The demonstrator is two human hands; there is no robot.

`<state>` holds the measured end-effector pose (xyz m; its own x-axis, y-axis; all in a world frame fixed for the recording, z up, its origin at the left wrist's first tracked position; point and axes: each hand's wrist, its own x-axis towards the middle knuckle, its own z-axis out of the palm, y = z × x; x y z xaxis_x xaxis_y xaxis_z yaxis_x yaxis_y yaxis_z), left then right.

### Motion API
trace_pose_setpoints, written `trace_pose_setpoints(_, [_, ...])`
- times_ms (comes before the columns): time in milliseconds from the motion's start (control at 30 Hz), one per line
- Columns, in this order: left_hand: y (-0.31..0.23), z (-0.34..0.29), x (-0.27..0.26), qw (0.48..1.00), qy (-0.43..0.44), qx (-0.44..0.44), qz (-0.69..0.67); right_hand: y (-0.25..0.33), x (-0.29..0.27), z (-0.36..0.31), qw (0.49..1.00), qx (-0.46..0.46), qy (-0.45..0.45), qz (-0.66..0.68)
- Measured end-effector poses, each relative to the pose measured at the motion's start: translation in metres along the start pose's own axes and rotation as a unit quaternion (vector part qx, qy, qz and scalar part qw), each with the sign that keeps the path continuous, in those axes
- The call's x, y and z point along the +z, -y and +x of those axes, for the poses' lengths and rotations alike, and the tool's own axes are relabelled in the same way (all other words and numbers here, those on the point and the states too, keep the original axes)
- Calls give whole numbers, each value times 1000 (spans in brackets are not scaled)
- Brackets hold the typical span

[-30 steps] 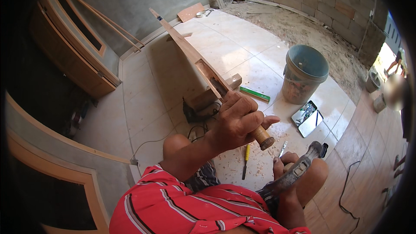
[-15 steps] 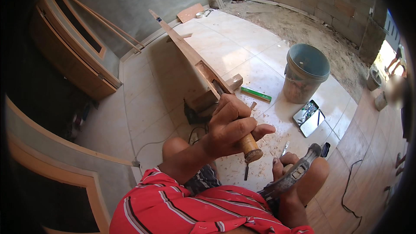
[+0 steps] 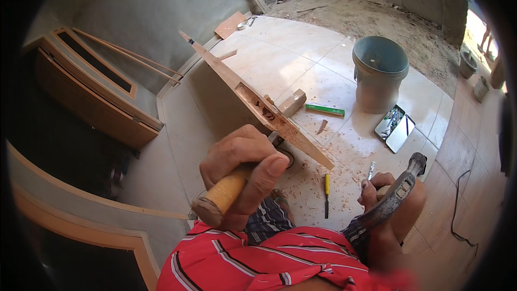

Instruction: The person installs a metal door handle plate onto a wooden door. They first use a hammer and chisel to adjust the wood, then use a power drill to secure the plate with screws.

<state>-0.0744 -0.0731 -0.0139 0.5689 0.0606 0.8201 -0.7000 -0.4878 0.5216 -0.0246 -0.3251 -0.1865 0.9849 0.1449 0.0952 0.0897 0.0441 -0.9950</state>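
Note:
My left hand [image 3: 242, 170] is closed round the worn wooden handle of a chisel [image 3: 223, 196]. The handle's butt points back toward me, and the metal end shows just beyond my fingers, beside the edge of a long board. That board [image 3: 215, 64] runs away from me, with a rough recess [image 3: 258, 102] cut into its narrow face and shavings about it. In my right hand [image 3: 377, 187] is a hammer [image 3: 396, 196], held by its handle near my right knee, its dark metal head toward me. On the tiles between my hands lies a yellow-handled tool [image 3: 326, 194] with a dark blade.
A wood block [image 3: 293, 102] sits against the board, near a green narrow box [image 3: 325, 109]. Farther right stand a grey bucket [image 3: 380, 70] and an open case of small bits [image 3: 395, 128]. Shavings litter the tiles; a black cable [image 3: 456, 210] lies at right. Door frames line the left.
My left hand has drawn the chisel back and left, away from the recess, which is now uncovered. The handle has swung to point left. My right hand still holds the hammer; the view has shifted.

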Motion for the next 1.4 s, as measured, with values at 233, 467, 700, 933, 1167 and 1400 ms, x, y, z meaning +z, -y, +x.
trace_pose_setpoints(233, [15, 24, -74, 992, -107, -51, 33, 16, -3, 1, 996, 17, 52, 74])
trace_pose_setpoints(467, [63, 17, -59, 931, 176, -117, 297, 19, 1, 1, 995, 65, 24, 78])
trace_pose_setpoints(700, [77, -1, -57, 912, 106, -64, 391, 14, -2, 15, 983, 126, -18, 135])
trace_pose_setpoints(933, [98, 9, -70, 946, 191, -45, 260, 8, 13, 24, 969, 181, -33, 164])
trace_pose_setpoints(1167, [127, -30, -80, 992, 72, -99, 26, 0, 39, 45, 973, 170, -34, 153])
trace_pose_setpoints(1400, [140, -28, -85, 988, 82, 2, 130, -145, 27, 113, 950, 217, -211, 81])
